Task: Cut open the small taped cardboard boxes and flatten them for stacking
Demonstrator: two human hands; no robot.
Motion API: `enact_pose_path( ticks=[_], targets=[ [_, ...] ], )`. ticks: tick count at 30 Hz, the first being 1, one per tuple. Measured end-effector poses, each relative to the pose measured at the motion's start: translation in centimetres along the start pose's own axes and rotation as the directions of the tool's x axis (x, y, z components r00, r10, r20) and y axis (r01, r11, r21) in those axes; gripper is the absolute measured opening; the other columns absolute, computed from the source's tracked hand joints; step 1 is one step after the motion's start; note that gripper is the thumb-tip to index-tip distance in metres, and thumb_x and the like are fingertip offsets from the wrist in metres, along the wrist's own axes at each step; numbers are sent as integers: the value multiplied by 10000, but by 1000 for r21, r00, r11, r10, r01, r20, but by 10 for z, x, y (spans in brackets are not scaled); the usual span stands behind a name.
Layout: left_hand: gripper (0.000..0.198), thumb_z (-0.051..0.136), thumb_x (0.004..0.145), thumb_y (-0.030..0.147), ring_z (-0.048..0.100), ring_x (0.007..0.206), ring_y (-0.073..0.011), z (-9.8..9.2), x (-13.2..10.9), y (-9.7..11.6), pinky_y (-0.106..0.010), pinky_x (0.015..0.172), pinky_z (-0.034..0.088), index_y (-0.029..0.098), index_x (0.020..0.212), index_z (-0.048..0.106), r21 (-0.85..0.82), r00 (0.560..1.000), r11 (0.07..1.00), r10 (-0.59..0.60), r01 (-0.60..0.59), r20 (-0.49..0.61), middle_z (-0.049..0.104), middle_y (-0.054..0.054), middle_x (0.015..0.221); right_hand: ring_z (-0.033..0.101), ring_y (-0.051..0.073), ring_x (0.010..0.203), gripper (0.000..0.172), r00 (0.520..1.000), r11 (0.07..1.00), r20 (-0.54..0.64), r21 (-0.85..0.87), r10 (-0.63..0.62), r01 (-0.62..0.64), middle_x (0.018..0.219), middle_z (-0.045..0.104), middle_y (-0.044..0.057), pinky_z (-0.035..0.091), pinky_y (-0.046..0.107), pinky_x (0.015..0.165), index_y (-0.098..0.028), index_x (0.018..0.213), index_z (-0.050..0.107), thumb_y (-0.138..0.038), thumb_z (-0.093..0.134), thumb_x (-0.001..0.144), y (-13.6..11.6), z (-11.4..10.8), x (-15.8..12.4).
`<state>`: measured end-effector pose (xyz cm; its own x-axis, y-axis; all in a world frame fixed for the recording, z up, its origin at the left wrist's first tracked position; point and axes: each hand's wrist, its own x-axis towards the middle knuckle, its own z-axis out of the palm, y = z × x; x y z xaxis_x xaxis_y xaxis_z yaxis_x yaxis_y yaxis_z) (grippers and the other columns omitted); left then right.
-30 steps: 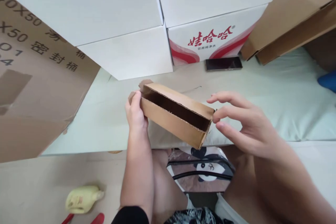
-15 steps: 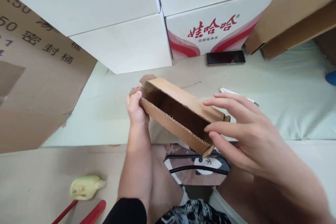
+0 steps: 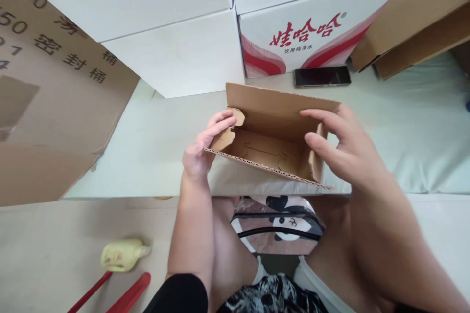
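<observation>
A small brown cardboard box (image 3: pixel 268 149) stands open at the top near the front edge of the pale green surface, its inside and slotted bottom showing. My left hand (image 3: pixel 205 149) grips its left end, the fingers over the small end flaps. At the right end is my right hand (image 3: pixel 338 142), thumb and fingers apart, touching the far wall and its corner by the right end flap. The white, pen-like item seen earlier does not show.
Behind stand white boxes (image 3: pixel 176 58), one with red print (image 3: pixel 308 41), and a black phone (image 3: pixel 323 77). Large brown cartons stand left (image 3: pixel 55 107) and right (image 3: pixel 404 10). A yellow bottle (image 3: pixel 123 254) and red bars (image 3: pixel 130 296) are at the lower left, over the floor.
The small box has turned and its opening has spread wide, so the bottom shows. My left hand has moved over its end flaps, and my right hand has shifted up to the right end.
</observation>
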<state>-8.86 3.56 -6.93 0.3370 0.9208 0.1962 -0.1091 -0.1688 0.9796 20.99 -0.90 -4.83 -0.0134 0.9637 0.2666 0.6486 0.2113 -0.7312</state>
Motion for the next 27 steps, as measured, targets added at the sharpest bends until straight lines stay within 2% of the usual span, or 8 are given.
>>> enact_pose_path(
  ticks=[4,8,13,15,17,20,23,27],
  targets=[
    [773,609,743,857,413,1491,-399,2,3,-10,-519,1250,355,268,1207,798,82,998,996,43,-40,-41,547,-103,1524,592,381,1257,433,999,1000,41,23,5,-6,1317,566,133,492,643,1094,-328,1199,736,-575,680,848,7,11,3],
    [549,794,747,659,548,1382,-361,8,9,-19,-503,1185,433,241,1103,806,192,979,980,95,-60,-180,640,-127,1404,608,337,1251,375,997,973,70,233,-21,4,1288,579,103,522,591,1079,-339,1204,651,-543,649,890,13,19,1],
    [542,889,698,552,681,1178,-282,12,13,-25,-404,1019,551,248,1112,719,164,905,986,104,-38,-414,707,-91,1260,567,255,1375,483,992,722,-92,680,-88,127,1509,520,7,524,548,1114,-486,1412,297,-513,503,977,13,40,-7],
    [614,921,653,549,704,1117,-260,11,14,-27,-367,947,578,265,1144,684,161,860,985,127,-53,-494,701,-79,1250,538,277,1404,593,976,719,-81,664,-202,204,1487,550,15,461,578,1176,-487,1477,290,-542,553,947,16,43,-8],
    [675,930,632,559,703,1141,-263,9,14,-29,-369,957,581,285,1190,666,169,837,983,153,-73,-525,689,-74,1291,545,308,1371,534,945,793,-54,529,-323,301,1358,614,44,403,582,1218,-417,1406,494,-508,645,902,20,42,-6],
    [654,904,670,577,642,1298,-306,3,15,-27,-438,1108,520,286,1219,701,176,870,984,101,-17,-483,689,-81,1359,579,313,1259,397,902,826,-10,398,-432,400,1226,601,80,426,554,1188,-320,1199,683,-528,697,862,26,35,-3],
    [569,899,677,578,572,1401,-329,-4,16,-22,-484,1221,424,262,1135,779,168,891,983,11,74,-454,724,-86,1339,552,310,1238,534,878,819,68,399,-474,411,1257,530,96,485,513,1110,-302,1190,697,-657,729,793,28,31,-5],
    [494,924,630,552,650,1308,-329,-10,17,-20,-482,1170,488,250,1006,820,126,852,988,-12,91,-523,766,-84,1261,490,336,1309,601,848,831,143,332,-511,445,1340,459,110,466,522,1122,-290,1181,684,-666,793,724,22,33,-12]
  ],
)
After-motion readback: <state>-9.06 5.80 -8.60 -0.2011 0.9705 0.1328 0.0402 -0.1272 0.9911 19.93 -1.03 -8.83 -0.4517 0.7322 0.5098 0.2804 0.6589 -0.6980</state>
